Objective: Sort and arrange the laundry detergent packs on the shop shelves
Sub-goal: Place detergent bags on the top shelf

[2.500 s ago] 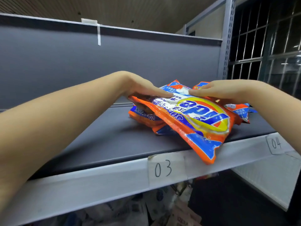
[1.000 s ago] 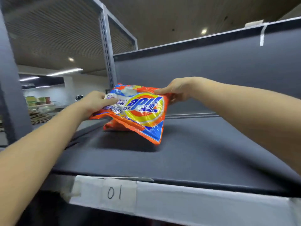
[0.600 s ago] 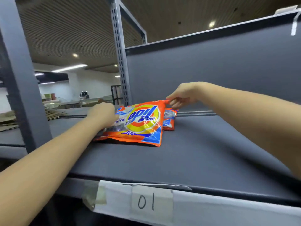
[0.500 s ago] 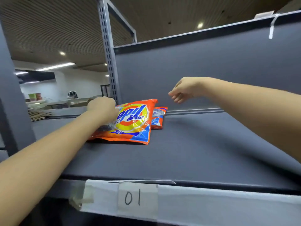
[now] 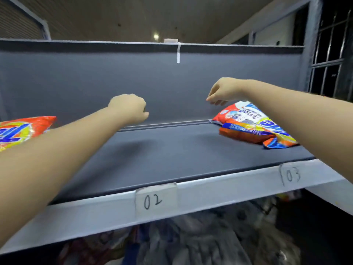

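An orange detergent pack point(image 5: 23, 131) lies on the dark shelf point(image 5: 172, 150) at the far left, partly cut off by the frame edge and my left forearm. A small pile of orange and blue detergent packs point(image 5: 252, 127) lies at the right, above the "03" label. My left hand point(image 5: 129, 109) hovers over the middle of the shelf with fingers curled, holding nothing. My right hand point(image 5: 223, 90) hangs just above the left end of the pile, fingers loosely bent down, not touching it.
Paper labels "02" point(image 5: 154, 200) and "03" point(image 5: 291, 175) are taped to the grey front rail. A grey back panel point(image 5: 114, 79) closes the shelf behind. Bagged goods point(image 5: 191, 241) lie blurred on the level below. A barred window point(image 5: 332, 54) stands at the right.
My left hand has let go of the pack laid at the left by "01". The view and both hands have swung right, toward the pile near "03".
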